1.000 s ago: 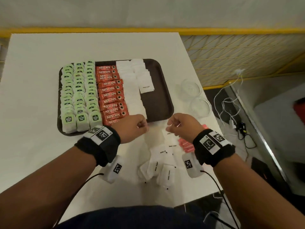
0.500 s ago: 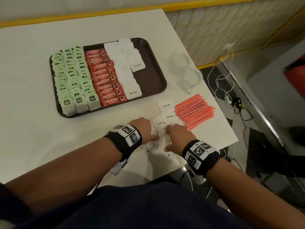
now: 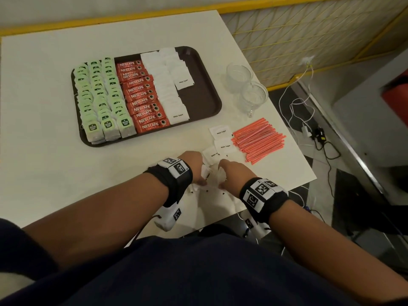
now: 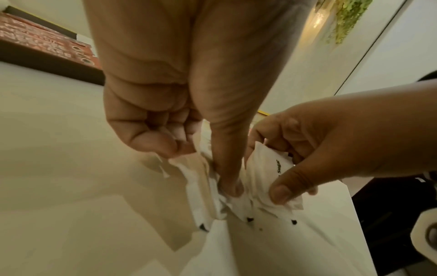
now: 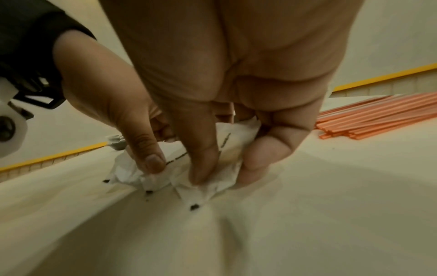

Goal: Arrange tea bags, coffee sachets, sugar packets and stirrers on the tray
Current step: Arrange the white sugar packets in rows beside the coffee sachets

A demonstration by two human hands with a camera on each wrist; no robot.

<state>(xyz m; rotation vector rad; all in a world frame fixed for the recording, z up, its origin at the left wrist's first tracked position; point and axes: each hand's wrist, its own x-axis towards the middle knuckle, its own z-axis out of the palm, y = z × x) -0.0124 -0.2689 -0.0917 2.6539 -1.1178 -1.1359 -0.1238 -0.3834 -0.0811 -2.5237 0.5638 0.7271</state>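
While tray (image 3: 205, 100) sits apart, left hand (image 3: 194, 167) and right hand (image 3: 234, 173) fingers pinch sugar packets (image 3: 213, 173)

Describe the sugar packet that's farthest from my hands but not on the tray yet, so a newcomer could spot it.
Start at the brown tray, then drop to the bare white table off its near right corner. The sugar packet lies flat there, just left of the orange stirrers. Of the loose packets, it alone overlaps no other and lies nearest the tray.

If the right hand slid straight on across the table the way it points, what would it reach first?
Probably the loose sugar packets just beyond the right hand, short of the tray; depth is unclear, and the stirrers lie to their right.
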